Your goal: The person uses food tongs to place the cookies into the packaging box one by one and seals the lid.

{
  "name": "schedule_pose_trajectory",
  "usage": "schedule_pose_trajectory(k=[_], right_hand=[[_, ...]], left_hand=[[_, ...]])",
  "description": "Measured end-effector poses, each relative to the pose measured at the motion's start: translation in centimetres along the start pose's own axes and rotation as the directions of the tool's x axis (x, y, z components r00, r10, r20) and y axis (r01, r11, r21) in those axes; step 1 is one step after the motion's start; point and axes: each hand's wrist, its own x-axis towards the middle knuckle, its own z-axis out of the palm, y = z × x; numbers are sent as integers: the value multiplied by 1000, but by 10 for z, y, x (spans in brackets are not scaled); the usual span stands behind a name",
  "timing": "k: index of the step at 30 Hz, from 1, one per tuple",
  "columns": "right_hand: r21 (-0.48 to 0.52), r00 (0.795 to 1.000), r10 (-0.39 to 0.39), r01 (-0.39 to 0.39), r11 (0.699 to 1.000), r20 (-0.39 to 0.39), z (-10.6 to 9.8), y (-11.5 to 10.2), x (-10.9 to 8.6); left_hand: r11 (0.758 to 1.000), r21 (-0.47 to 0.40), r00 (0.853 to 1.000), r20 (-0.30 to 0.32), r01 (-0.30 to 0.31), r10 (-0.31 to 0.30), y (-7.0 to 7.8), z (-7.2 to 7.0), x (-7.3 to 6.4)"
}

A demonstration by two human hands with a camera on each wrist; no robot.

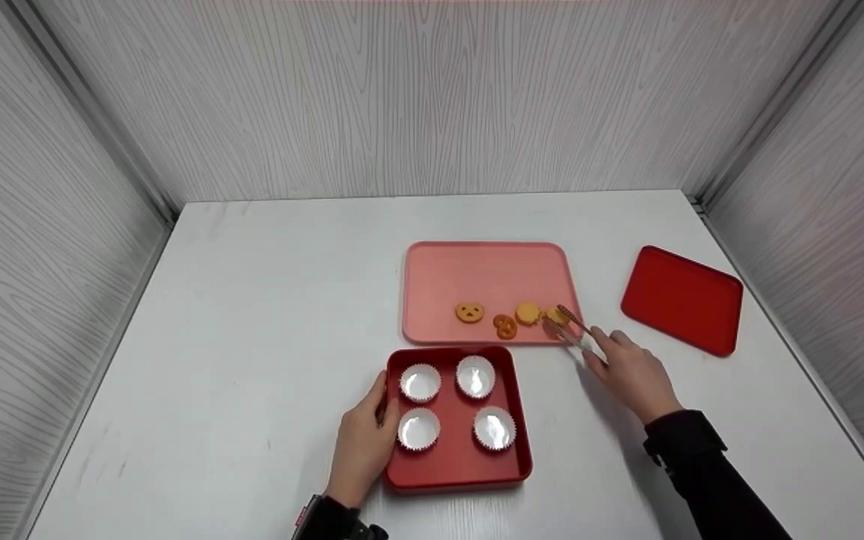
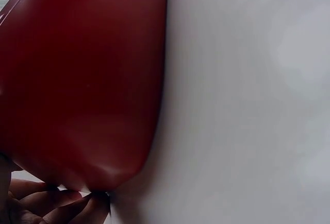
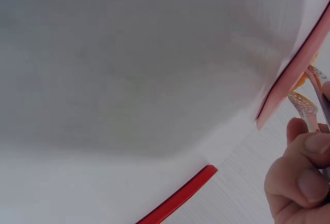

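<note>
My right hand (image 1: 636,375) grips metal tongs (image 1: 573,335) with perforated ends. The tips of the tongs straddle a yellow cookie-like piece (image 1: 556,316) near the right edge of the pink tray (image 1: 477,270). Beside it lie another round yellow piece (image 1: 528,313), a brown pretzel (image 1: 505,326) and a cookie with a face (image 1: 469,312). Nearer to me stands a deep red box (image 1: 451,469) with several white paper baking cups (image 1: 420,382) in it. My left hand (image 1: 363,442) holds the box by its left wall; its fingers (image 2: 44,201) show past the box's corner in the left wrist view.
A flat red tray (image 1: 683,300), set at an angle, lies at the right of the white table (image 1: 252,322). Grey wood-grain panels (image 1: 417,97) enclose the table at the back and both sides.
</note>
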Motion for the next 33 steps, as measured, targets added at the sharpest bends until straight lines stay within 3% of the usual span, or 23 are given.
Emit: schedule_pose_trajectory(k=[4, 10, 17, 23, 29, 33], right_hand=[[-50, 1000, -10, 10, 999, -2, -1, 0, 4], [-102, 996, -58, 51, 993, -70, 0, 2, 8], [-65, 997, -14, 9, 998, -77, 4, 6, 7], [-27, 992, -21, 18, 999, -122, 7, 9, 2], [-9, 976, -70, 69, 998, -205, 0, 2, -2], [-20, 950, -149, 149, 989, -275, -5, -7, -4]], left_hand=[[1000, -11, 1000, 2, 2, -2, 0, 0, 0], [1000, 9, 1000, -4, -21, 21, -1, -1, 0], [1000, 1, 1000, 1, -20, 20, 0, 0, 0], [999, 7, 999, -6, -32, 32, 0, 0, -1], [1000, -1, 1000, 4, -20, 20, 0, 0, -1], [1000, -10, 1000, 4, -5, 5, 0, 0, 0]])
